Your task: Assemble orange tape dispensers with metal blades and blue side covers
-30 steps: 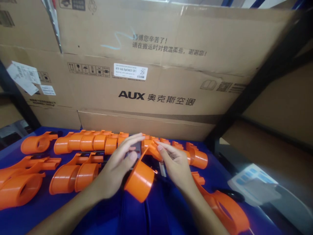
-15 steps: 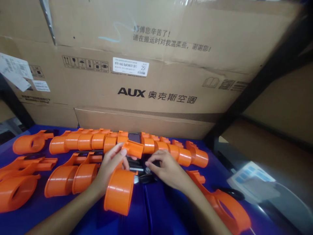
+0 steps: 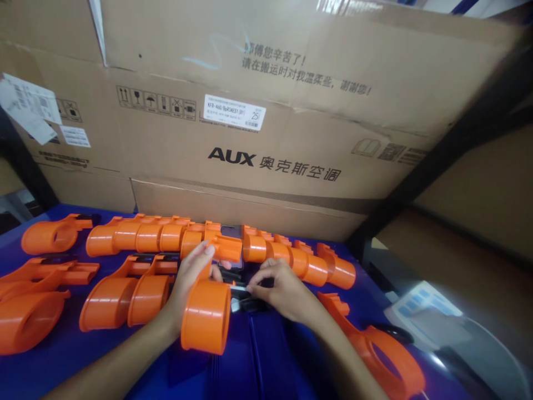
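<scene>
My left hand [image 3: 194, 278] is closed around an orange plastic tape dispenser [image 3: 206, 316], its round hub hanging toward me and its grip pointing up and to the right. At the fingertips of my right hand [image 3: 277, 286], thumb and forefinger pinched, is a small pale serrated blade [image 3: 239, 289]. It lies close to the small tab on the dispenser's hub; whether they touch I cannot tell. Beneath the hands are dark small parts [image 3: 252, 304], partly hidden by the fingers.
Rows of orange dispensers [image 3: 147, 238] line the back and left of the blue table [image 3: 137, 361]. Another dispenser [image 3: 385, 355] lies at right, near a clear plastic bag [image 3: 441, 316]. A large cardboard box [image 3: 291, 133] stands behind, and a dark metal post [image 3: 420, 150] rises at right.
My right fingertips have moved slightly down and left, toward the dispenser's hub. The serrated blade now shows between them and the hub. The dispenser has tilted slightly and risen a little; the view has shifted.
</scene>
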Demonstrator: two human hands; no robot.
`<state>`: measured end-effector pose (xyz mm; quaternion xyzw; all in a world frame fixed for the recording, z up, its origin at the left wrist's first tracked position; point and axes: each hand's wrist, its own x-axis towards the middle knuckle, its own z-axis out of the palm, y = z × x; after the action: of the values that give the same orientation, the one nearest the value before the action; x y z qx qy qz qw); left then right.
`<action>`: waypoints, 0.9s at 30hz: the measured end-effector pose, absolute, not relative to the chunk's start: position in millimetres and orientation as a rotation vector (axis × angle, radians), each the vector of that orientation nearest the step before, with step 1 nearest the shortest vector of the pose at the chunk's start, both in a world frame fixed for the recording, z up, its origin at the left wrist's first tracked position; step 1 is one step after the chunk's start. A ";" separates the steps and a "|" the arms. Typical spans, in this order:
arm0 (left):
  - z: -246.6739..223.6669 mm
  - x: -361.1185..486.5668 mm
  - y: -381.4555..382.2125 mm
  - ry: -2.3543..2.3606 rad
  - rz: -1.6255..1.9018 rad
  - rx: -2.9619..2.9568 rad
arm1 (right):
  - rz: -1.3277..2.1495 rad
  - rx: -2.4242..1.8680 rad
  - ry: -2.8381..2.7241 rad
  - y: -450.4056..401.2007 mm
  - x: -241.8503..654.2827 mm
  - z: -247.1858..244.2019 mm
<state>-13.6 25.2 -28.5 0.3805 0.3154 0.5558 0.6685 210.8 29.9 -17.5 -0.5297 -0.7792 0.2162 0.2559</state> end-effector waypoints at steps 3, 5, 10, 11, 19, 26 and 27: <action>-26.6 -10.7 23.2 0.737 1.274 0.964 | 0.583 -1.439 -2.111 31.9 211.4 -18.3; -24.2 -8.4 21.3 0.745 1.281 1.011 | 0.577 -1.446 -2.110 32.9 210.4 -18.5; -22.6 -3.4 16.8 0.751 1.302 1.056 | 0.540 -1.493 -2.110 30.9 204.7 -16.9; -23.0 -3.1 16.3 0.757 1.310 1.062 | 0.539 -1.498 -2.112 29.7 203.7 -16.1; -22.7 -5.1 16.1 0.755 1.310 1.084 | 0.589 -1.415 -2.063 25.6 203.8 -7.5; -27.0 -6.1 18.9 0.788 1.269 1.066 | 1.044 -1.247 -1.534 26.0 211.1 -3.8; -27.4 -5.9 18.5 0.800 1.263 1.074 | 1.084 -1.214 -1.451 26.0 210.9 -3.2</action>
<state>-5.9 18.5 -27.4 0.4642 0.3459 0.5461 0.6055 210.9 26.0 -3.2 -0.4937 -0.5899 0.4410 0.4624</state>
